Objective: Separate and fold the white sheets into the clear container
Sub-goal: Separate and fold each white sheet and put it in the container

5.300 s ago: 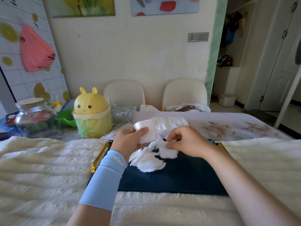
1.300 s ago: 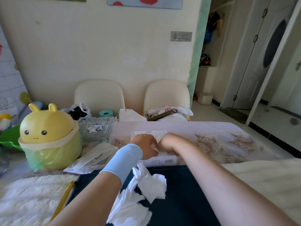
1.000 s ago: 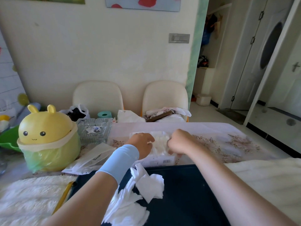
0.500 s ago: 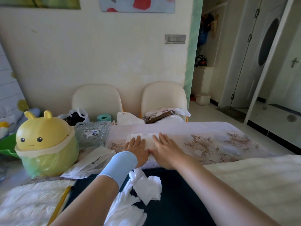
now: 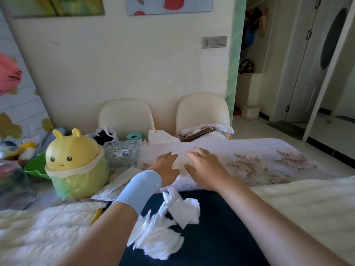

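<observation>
I am watching both hands reaching forward, palms down. The left hand [image 5: 166, 167], wearing a light-blue sleeve [image 5: 141, 187] at the wrist, is lying flat with its fingers straight and slightly fanned. The right hand [image 5: 204, 167] is lying just beside it, its fingers equally straight and spread. Neither is curling round anything: both are pressing down with flat palms on the folded white sheets [image 5: 180, 162], which are showing in the narrow gap between the two thumbs.

Small dark print is running along the near wall of the clear container [image 5: 185, 184], just under the wrists, but it is too small for me to read. The print on the plastic bag [image 5: 119, 182] left of the left wrist is blurring out too.

The folded stack is looking pale, smooth and slightly domed, and it is sitting in the container. Nearer to me than the hands, between the forearms, the loose white sheets [image 5: 159, 235] are lying crumpled and overlapping on the dark blue mat [image 5: 221, 227], with ragged edges sticking up. Well left of the left hand a yellow bunny-eared bin [image 5: 75, 160] is standing.
</observation>
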A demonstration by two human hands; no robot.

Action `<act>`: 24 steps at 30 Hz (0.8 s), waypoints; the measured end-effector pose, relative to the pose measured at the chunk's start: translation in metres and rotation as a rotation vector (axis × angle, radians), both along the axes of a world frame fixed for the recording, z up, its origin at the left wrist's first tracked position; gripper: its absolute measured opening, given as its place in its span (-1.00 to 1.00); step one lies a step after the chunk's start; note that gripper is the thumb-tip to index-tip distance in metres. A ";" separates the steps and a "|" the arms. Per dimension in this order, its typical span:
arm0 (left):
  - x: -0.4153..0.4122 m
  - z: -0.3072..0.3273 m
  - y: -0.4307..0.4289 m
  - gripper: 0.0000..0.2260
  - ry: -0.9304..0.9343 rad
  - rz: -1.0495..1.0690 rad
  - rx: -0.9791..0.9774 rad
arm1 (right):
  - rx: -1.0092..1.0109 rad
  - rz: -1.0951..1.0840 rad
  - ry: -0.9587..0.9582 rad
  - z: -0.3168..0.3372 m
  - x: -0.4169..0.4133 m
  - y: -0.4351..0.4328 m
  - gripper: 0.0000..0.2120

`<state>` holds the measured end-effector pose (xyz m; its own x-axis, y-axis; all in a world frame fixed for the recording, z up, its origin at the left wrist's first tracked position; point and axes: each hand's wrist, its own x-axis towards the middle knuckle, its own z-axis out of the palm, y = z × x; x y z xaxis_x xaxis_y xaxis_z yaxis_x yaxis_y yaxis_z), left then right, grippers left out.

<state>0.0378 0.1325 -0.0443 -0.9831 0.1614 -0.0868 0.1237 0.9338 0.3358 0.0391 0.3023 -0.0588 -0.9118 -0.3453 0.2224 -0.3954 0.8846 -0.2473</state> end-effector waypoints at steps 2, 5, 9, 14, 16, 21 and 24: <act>0.014 0.006 -0.012 -0.55 0.013 0.033 0.047 | -0.074 0.023 0.065 0.007 0.019 -0.007 -0.75; 0.047 0.013 -0.028 -0.65 -0.008 0.079 0.018 | -0.018 -0.018 -0.034 0.009 0.041 -0.023 -0.77; 0.106 0.019 -0.042 -0.76 -0.162 0.001 -0.010 | 0.148 -0.115 -0.199 -0.004 0.050 -0.042 -0.76; 0.139 -0.008 -0.048 -0.29 -0.361 0.017 -0.095 | 0.034 -0.101 -0.247 -0.017 0.058 -0.048 -0.73; 0.139 -0.023 -0.043 -0.26 -0.356 0.026 -0.081 | -0.024 -0.074 -0.301 -0.017 0.061 -0.044 -0.93; 0.132 -0.030 -0.022 -0.23 -0.282 0.020 0.041 | -0.149 -0.061 -0.390 -0.020 0.064 -0.019 -0.77; 0.124 -0.026 -0.009 -0.18 -0.286 0.012 0.053 | -0.232 -0.104 -0.389 -0.015 0.063 0.001 -0.82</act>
<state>0.1621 0.1238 -0.0698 -0.9217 0.1613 -0.3527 0.0056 0.9149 0.4036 0.1019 0.3038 -0.0738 -0.9698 -0.2295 -0.0827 -0.1463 0.8183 -0.5559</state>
